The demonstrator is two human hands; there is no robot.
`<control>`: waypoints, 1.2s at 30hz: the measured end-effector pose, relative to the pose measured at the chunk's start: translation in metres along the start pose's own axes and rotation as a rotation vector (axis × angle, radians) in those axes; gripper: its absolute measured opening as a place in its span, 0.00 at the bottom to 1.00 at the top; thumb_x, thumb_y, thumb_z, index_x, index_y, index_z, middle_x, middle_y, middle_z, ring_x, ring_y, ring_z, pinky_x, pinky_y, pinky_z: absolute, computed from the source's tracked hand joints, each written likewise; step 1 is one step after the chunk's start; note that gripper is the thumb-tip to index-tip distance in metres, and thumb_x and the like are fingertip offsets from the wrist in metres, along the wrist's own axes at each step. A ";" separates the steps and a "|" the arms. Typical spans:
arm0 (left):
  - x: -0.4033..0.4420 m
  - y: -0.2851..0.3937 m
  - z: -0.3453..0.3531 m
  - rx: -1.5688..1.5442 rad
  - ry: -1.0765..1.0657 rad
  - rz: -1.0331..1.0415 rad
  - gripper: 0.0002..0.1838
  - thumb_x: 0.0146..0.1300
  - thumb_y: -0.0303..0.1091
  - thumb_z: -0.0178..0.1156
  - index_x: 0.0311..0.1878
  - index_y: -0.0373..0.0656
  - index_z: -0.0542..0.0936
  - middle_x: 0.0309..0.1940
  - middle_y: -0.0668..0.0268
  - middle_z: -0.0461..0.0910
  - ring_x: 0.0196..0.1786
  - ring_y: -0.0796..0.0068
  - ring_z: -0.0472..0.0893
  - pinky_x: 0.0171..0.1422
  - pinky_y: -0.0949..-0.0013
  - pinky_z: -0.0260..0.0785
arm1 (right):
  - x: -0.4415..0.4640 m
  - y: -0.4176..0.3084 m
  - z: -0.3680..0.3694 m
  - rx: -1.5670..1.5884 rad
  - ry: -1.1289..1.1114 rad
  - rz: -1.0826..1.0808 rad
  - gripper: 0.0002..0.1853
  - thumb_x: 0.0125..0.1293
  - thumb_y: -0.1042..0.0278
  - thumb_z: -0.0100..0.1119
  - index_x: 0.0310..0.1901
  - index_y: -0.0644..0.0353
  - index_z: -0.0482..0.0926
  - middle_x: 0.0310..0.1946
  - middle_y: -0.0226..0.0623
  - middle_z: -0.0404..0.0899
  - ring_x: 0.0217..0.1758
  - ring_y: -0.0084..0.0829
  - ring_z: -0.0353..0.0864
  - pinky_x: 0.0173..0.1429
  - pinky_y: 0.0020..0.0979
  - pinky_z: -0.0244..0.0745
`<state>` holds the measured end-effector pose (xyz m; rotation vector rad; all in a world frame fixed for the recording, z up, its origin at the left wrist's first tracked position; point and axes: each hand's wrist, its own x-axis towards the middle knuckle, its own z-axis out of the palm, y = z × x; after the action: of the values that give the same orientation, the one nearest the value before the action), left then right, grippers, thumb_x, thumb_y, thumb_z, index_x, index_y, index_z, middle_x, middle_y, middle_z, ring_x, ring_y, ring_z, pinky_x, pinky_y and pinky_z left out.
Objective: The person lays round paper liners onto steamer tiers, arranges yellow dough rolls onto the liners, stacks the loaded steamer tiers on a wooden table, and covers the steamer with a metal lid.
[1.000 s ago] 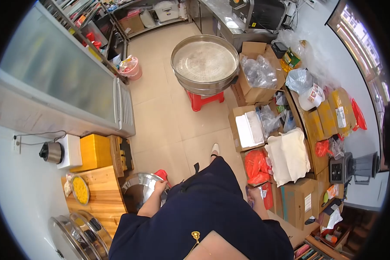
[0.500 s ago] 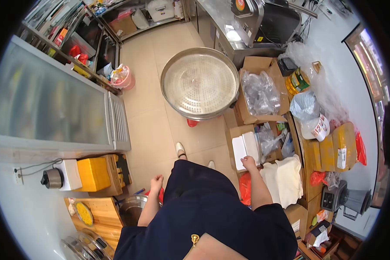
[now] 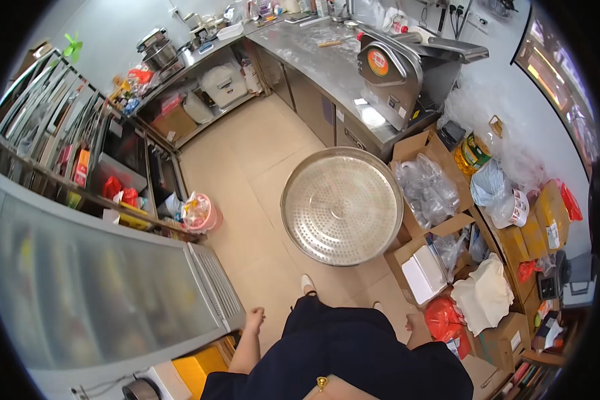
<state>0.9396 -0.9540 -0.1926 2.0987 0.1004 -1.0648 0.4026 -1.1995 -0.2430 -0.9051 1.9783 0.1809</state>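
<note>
My left hand [image 3: 254, 320] hangs over the floor on the left with its fingers curled; whether anything is in them is too small to make out. On the right, my right hand [image 3: 417, 324] is beside the red plastic bag [image 3: 445, 317], fingers bent and partly hidden. Ahead of both hands, and touched by neither, stands a large round metal steamer tray [image 3: 342, 206] with a perforated bottom. A white foam box [image 3: 425, 275] in a cardboard box lies just beyond my right hand.
A glass-door fridge [image 3: 100, 280] runs along the left, with a pink bin [image 3: 203, 213] past it. Boxes and a carton of clear plastic [image 3: 428, 190] line the right. A steel counter [image 3: 313, 60] holding a machine [image 3: 393, 80] stands ahead. Tiled floor [image 3: 247, 180] lies between.
The view has moved forward and tipped up, so the steamer tray appears closer and more of the counter shows. My right hand has gone from over the white box to lower beside the red bag.
</note>
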 end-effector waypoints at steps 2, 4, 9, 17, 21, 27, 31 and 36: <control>0.038 0.048 -0.024 -0.006 0.028 0.090 0.12 0.62 0.36 0.56 0.43 0.38 0.76 0.31 0.66 0.77 0.30 0.76 0.77 0.30 0.75 0.68 | 0.007 -0.024 0.023 -0.105 0.035 -0.113 0.14 0.56 0.63 0.57 0.34 0.70 0.77 0.26 0.48 0.78 0.21 0.33 0.79 0.24 0.35 0.73; 0.072 0.078 -0.039 -0.025 0.051 0.130 0.12 0.61 0.36 0.56 0.43 0.37 0.77 0.28 0.66 0.77 0.28 0.77 0.76 0.28 0.75 0.66 | 0.017 -0.052 0.040 -0.288 0.224 -0.427 0.15 0.55 0.62 0.59 0.36 0.69 0.77 0.29 0.51 0.79 0.28 0.39 0.81 0.33 0.37 0.75; 0.108 0.113 -0.047 0.101 0.050 0.037 0.13 0.61 0.36 0.56 0.43 0.36 0.76 0.29 0.65 0.77 0.28 0.75 0.76 0.27 0.74 0.67 | -0.053 -0.201 0.010 -0.019 0.434 -0.773 0.14 0.55 0.62 0.59 0.37 0.65 0.79 0.30 0.47 0.80 0.34 0.45 0.80 0.39 0.38 0.73; 0.038 0.063 0.017 0.124 -0.071 -0.067 0.14 0.61 0.37 0.58 0.43 0.36 0.77 0.29 0.64 0.77 0.31 0.74 0.78 0.32 0.72 0.69 | 0.009 -0.378 -0.050 0.154 0.511 -0.884 0.11 0.53 0.63 0.60 0.35 0.60 0.80 0.29 0.43 0.81 0.34 0.40 0.81 0.39 0.37 0.74; -0.019 0.034 0.036 0.260 -0.101 -0.111 0.15 0.62 0.37 0.58 0.44 0.34 0.77 0.32 0.61 0.79 0.33 0.71 0.79 0.37 0.69 0.72 | 0.031 -0.496 -0.059 0.326 0.426 -0.993 0.12 0.53 0.61 0.62 0.32 0.63 0.80 0.27 0.42 0.81 0.31 0.35 0.81 0.39 0.33 0.74; -0.070 0.009 0.063 0.128 0.113 -0.258 0.15 0.61 0.36 0.58 0.45 0.33 0.77 0.34 0.59 0.80 0.35 0.71 0.80 0.39 0.69 0.73 | 0.139 -0.659 -0.031 0.717 0.363 -0.723 0.22 0.51 0.52 0.68 0.30 0.68 0.79 0.20 0.39 0.78 0.18 0.32 0.77 0.25 0.32 0.74; -0.080 0.007 0.089 0.011 0.208 -0.262 0.16 0.61 0.35 0.58 0.47 0.32 0.78 0.36 0.57 0.81 0.36 0.70 0.80 0.41 0.69 0.73 | 0.073 -0.706 -0.051 0.662 0.550 -0.471 0.29 0.46 0.48 0.70 0.40 0.67 0.75 0.39 0.52 0.78 0.41 0.42 0.80 0.47 0.41 0.75; -0.092 0.007 0.123 0.090 0.216 -0.230 0.16 0.61 0.35 0.59 0.47 0.32 0.78 0.36 0.58 0.81 0.37 0.70 0.81 0.42 0.70 0.73 | 0.032 -0.750 -0.063 0.523 0.572 -0.172 0.33 0.47 0.61 0.67 0.49 0.70 0.61 0.51 0.55 0.66 0.54 0.50 0.70 0.54 0.43 0.72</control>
<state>0.8021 -1.0169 -0.1668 2.3205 0.4154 -0.9849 0.8444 -1.7843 -0.0668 -0.8223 2.2762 -0.7378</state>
